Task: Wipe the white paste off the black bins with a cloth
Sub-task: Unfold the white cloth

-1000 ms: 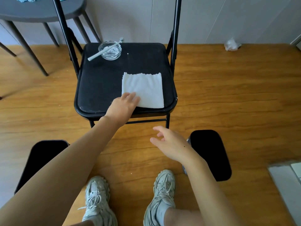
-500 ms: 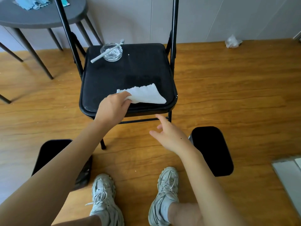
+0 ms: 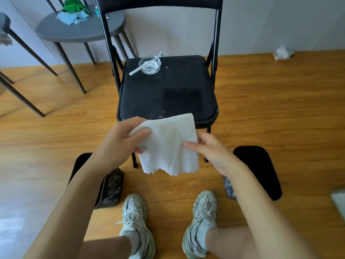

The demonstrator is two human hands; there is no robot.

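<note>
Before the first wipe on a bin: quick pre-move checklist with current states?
1. Cloth in hand: ok. The left hand pinches the white cloth at its upper left corner.
2. Second grip: ok. The right hand pinches the cloth's right edge.
3. Cloth clear of the chair: ok, it hangs free in front of the seat.
4. Bins within view: ok. The left bin and the right bin stand on the floor either side of the feet.
5. Paste located: left bin ok, smears show on its side; right bin partly ok, some on its near end, the rest cannot tell.
6. Cloth bunched for wiping: not ok, it hangs open.
</note>
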